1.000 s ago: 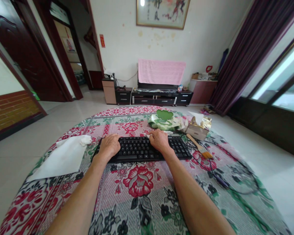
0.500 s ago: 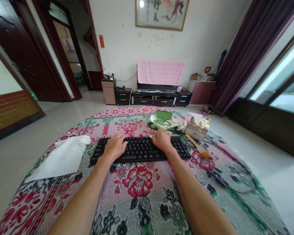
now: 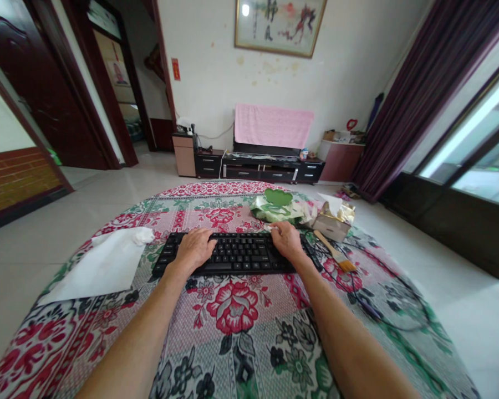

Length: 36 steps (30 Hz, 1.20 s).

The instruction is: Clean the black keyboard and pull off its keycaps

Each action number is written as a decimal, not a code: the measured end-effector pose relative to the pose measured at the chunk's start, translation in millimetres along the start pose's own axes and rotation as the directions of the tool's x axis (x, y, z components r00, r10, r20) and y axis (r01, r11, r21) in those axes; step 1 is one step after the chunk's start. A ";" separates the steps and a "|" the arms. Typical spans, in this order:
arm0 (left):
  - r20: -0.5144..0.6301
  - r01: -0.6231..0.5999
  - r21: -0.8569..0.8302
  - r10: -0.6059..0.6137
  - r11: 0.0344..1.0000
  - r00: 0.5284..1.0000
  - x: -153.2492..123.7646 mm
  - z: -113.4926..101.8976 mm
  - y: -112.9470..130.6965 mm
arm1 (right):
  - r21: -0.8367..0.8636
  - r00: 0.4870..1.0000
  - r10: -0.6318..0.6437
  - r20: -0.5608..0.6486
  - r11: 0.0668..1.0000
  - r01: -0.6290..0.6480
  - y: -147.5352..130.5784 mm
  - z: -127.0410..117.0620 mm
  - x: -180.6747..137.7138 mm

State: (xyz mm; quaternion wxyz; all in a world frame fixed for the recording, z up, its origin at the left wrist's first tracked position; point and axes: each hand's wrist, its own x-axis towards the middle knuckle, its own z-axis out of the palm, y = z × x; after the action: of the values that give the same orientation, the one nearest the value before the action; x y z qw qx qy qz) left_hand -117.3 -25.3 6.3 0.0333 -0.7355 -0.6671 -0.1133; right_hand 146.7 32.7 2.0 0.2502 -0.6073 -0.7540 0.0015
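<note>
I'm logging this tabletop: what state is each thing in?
Keyboard: flat, keys up
Left hand: palm down on keyboard
Right hand: palm down on keyboard
White scrap: partly hidden by right hand
White sheet: spread out
White wad: crumpled
Brush: lying, unheld
Tissue box: open, paper protruding
Green packet: lid raised
Cable: loosely looped

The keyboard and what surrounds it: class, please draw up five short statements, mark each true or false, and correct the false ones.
1. The left hand is on the left part of the keyboard. True.
2. The right hand grips the brush. False: it is over the keyboard's right part, with white tissue at its fingertips; the brush lies apart.
3. The brush lies to the right of the keyboard. True.
4. The white sheet lies under the keyboard. False: it lies to the left.
5. The towel by the far wall is pink. True.
</note>
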 end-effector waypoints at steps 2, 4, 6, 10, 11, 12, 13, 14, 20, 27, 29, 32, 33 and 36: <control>0.003 0.006 -0.010 -0.006 1.000 1.000 0.5 0.3 -0.1 | -0.021 0.999 0.039 -0.029 0.999 -0.040 5.3 -0.6 0.0; 0.010 0.013 -0.021 -0.012 1.000 1.000 1.2 0.9 -0.5 | -0.057 0.999 0.030 -0.019 0.998 -0.031 7.2 -2.5 -1.5; 0.009 0.015 -0.026 -0.015 1.000 1.000 1.5 1.5 -1.0 | -0.090 1.000 -0.008 0.005 0.996 0.009 5.8 -5.2 -3.2; -0.002 -0.003 -0.007 0.003 1.000 1.000 0.9 1.7 -1.5 | -0.120 1.000 -0.012 0.020 0.993 0.014 4.7 -10.6 -1.1; -0.006 -0.009 -0.004 0.009 1.000 1.000 0.7 1.7 -1.5 | -0.107 1.000 0.025 0.018 0.994 -0.023 7.1 -11.9 0.6; -0.011 -0.015 -0.005 0.015 1.000 1.000 0.5 1.7 -1.6 | -0.084 0.997 0.072 0.012 0.994 -0.071 10.9 -13.2 2.6; -0.016 -0.019 -0.009 0.019 1.000 1.000 0.3 1.8 -1.7 | -0.054 0.992 0.122 0.004 0.991 -0.122 15.9 -14.5 4.6; -0.020 -0.021 -0.014 0.021 1.000 1.000 0.2 1.9 -1.7 | -0.021 0.985 0.172 -0.007 0.985 -0.172 21.9 -15.7 6.5; -0.013 -0.012 -0.015 0.012 1.000 1.000 1.1 3.4 -2.7 | 0.060 0.990 0.133 -0.038 0.990 -0.131 45.1 -16.4 8.2; -0.007 -0.035 0.019 0.035 0.999 0.999 1.3 4.7 -4.6 | -0.028 0.992 -0.116 0.042 0.993 0.117 14.2 -9.1 -2.4; -0.010 -0.034 0.011 0.035 0.999 0.999 1.4 5.2 -4.9 | -0.074 0.989 -0.130 0.064 0.988 0.135 9.6 -10.8 -2.8; -0.010 -0.031 0.003 0.031 1.000 0.999 1.6 5.0 -4.8 | -0.028 0.993 -0.085 0.087 0.996 0.088 14.6 -14.9 0.5; -0.008 -0.027 0.006 0.027 1.000 1.000 1.6 4.6 -4.5 | -0.005 0.996 -0.052 0.073 0.999 0.053 19.0 -16.3 2.2; 0.002 -0.022 0.035 0.022 0.999 1.000 1.5 3.2 -3.7 | 0.008 0.998 0.061 0.004 0.998 -0.061 35.2 -19.5 5.8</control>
State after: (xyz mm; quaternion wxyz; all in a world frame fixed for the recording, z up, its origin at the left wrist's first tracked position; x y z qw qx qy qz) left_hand -120.5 -22.9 3.2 0.0469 -0.7424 -0.6608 -0.1004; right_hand 185.5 41.3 10.5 0.2509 -0.6292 -0.7355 0.0133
